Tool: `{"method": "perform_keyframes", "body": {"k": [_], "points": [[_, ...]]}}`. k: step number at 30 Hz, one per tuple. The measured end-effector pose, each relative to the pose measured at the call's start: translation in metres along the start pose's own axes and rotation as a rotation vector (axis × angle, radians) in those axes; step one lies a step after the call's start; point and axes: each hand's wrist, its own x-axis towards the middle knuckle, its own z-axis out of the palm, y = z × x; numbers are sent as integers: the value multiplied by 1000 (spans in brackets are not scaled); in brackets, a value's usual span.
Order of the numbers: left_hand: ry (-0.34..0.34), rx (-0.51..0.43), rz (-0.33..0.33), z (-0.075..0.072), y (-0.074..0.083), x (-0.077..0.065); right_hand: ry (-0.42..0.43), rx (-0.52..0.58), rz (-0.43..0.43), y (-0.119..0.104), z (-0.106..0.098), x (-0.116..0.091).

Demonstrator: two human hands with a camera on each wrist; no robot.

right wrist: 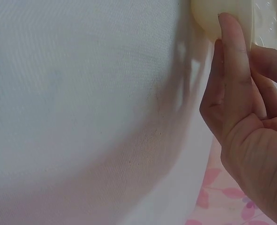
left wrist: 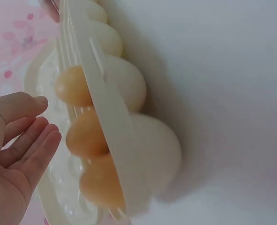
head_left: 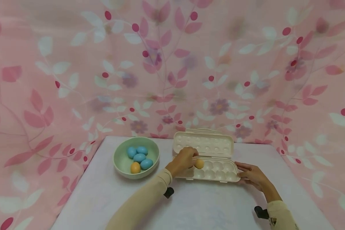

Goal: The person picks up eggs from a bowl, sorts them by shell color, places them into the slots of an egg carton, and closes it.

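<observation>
A cream egg carton (head_left: 220, 175) lies with its lid (head_left: 203, 142) raised at the back. Over its left part is my left hand (head_left: 184, 160), hiding some of the cups. The left wrist view shows that hand's fingers loosely bent and apart from the eggs, with nothing held. Beside it, orange-brown eggs sit in the cups; the nearest to the fingers is one egg (left wrist: 73, 86), which shows in the head view as a yellow-orange egg (head_left: 199, 164). At the carton's right end, my right hand (head_left: 255, 176) grips the rim between thumb and fingers.
A pale green bowl (head_left: 121, 166) stands left of the carton, holding several blue eggs (head_left: 139, 157) and one orange egg (head_left: 135, 167). White cloth covers the table (head_left: 207, 207). A pink floral curtain (head_left: 166, 64) hangs behind the back edge.
</observation>
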Motion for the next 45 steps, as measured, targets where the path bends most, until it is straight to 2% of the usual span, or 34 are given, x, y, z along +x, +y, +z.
{"method": "perform_keyframes", "body": {"k": [12,16,21,24,30,37,41,45], "points": [[-4,31,-86,-19,-4,-15,-24,21,21,11,-12,-12],[19,38,-64,-29,-6,-17,-27,37,17,10,-16,-15],[115,42,-7,-43,-21,-25,-9,54,13,6,-18,-14],[148,58,1,-52,-35,-35,-13,51,15,5,-17,-11],[158,171,14,-74,-59,-55,-29,27,2,4,-12,-5],[103,179,-69,-101,-78,-84,-39,30,-6,2,-8,-3],[78,216,-87,-110,-94,-105,-37,33,-3,-1,-5,-2],[57,289,-110,-113,-107,-122,-41,38,-4,1,-4,-1]]}}
